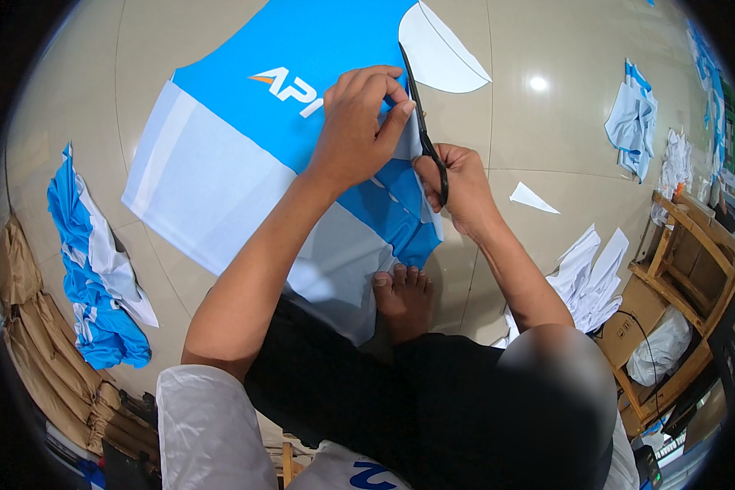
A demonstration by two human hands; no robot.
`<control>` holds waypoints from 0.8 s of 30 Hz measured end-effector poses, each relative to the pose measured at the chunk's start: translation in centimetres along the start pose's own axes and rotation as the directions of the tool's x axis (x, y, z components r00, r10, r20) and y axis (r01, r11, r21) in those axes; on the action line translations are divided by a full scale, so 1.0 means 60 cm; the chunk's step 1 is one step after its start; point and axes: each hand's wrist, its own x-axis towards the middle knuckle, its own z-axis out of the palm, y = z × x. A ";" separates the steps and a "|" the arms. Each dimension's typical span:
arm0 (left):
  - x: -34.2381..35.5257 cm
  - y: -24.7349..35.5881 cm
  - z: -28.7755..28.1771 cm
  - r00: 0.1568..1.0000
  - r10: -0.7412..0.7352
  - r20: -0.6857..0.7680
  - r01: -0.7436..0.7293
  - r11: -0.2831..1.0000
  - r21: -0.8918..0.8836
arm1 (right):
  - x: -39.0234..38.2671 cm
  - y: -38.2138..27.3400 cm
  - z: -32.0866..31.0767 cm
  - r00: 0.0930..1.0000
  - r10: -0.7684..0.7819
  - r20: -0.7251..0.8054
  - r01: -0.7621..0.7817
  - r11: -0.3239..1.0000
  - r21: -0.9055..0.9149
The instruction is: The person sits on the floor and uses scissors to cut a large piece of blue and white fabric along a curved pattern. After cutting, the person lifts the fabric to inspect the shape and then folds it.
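A large blue and white fabric panel (220, 155) with printed lettering lies spread over the tiled floor and reaches my lap and foot. My left hand (363, 122) pinches the cloth near its right edge, thumb against fingertips. Black scissors (423, 122) are in my right hand (457, 184), fingers through the handles, their blades pointing up along the panel's edge beside my left fingertips. Beyond the blade tips lies a white half-round fabric piece (441, 51). Part of the cloth is folded over below my left hand, showing blue and white.
Crumpled blue and white cloth (94, 261) lies at left, near brown fabric (45, 327). At right are a small white scrap (534, 198), white offcuts (588, 278), another blue and white bundle (632, 118) and a wooden frame (686, 269) with a cardboard box. My bare foot (404, 302) rests beside the panel.
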 end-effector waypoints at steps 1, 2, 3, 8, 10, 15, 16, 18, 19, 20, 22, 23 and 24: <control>0.000 0.000 0.000 1.000 0.000 0.000 0.000 1.000 -0.002 | -0.001 -0.001 0.001 1.000 0.001 -0.003 -0.001 1.000 0.000; 0.001 0.000 -0.001 1.000 0.000 0.000 0.000 1.000 -0.003 | -0.001 -0.002 0.002 1.000 0.004 -0.007 -0.004 1.000 0.003; 0.001 0.000 -0.001 1.000 0.000 0.001 0.000 1.000 -0.008 | -0.001 -0.002 0.003 1.000 0.006 -0.011 -0.006 1.000 0.005; 0.000 0.001 -0.004 1.000 0.002 0.010 -0.002 1.000 -0.014 | 0.001 -0.006 0.006 1.000 0.003 -0.018 -0.003 1.000 0.018; 0.000 0.000 -0.004 1.000 0.001 0.014 -0.001 1.000 -0.019 | 0.005 -0.012 0.007 1.000 -0.009 -0.015 0.010 1.000 0.018; 0.000 -0.003 -0.006 1.000 0.018 0.016 -0.018 1.000 -0.020 | 0.010 -0.011 0.012 1.000 -0.004 -0.021 0.005 1.000 0.025; 0.000 -0.002 -0.006 1.000 0.015 0.016 -0.015 1.000 -0.021 | 0.011 -0.011 0.014 1.000 -0.002 -0.028 0.003 1.000 0.027; 0.000 -0.001 -0.006 1.000 0.011 0.018 -0.010 1.000 -0.019 | 0.012 -0.012 0.015 1.000 -0.002 -0.028 0.003 1.000 0.019; 0.000 -0.002 -0.007 1.000 0.009 0.020 -0.009 1.000 -0.016 | 0.012 -0.011 0.016 1.000 -0.002 -0.028 0.002 1.000 0.016; -0.001 -0.002 -0.007 1.000 0.007 0.022 -0.006 1.000 -0.013 | 0.013 -0.010 0.017 1.000 -0.001 -0.022 0.001 1.000 0.026; -0.001 -0.001 -0.007 1.000 0.005 0.020 -0.005 1.000 -0.024 | 0.014 -0.008 0.016 1.000 -0.002 -0.016 0.002 0.999 0.043; 0.000 -0.001 -0.007 1.000 0.006 0.017 -0.006 0.999 -0.032 | 0.013 -0.008 0.016 1.000 -0.003 -0.018 0.003 0.999 0.044; 0.001 0.000 -0.006 1.000 0.007 0.016 -0.006 0.999 -0.033 | 0.012 -0.008 0.016 1.000 -0.004 -0.021 0.005 0.999 0.045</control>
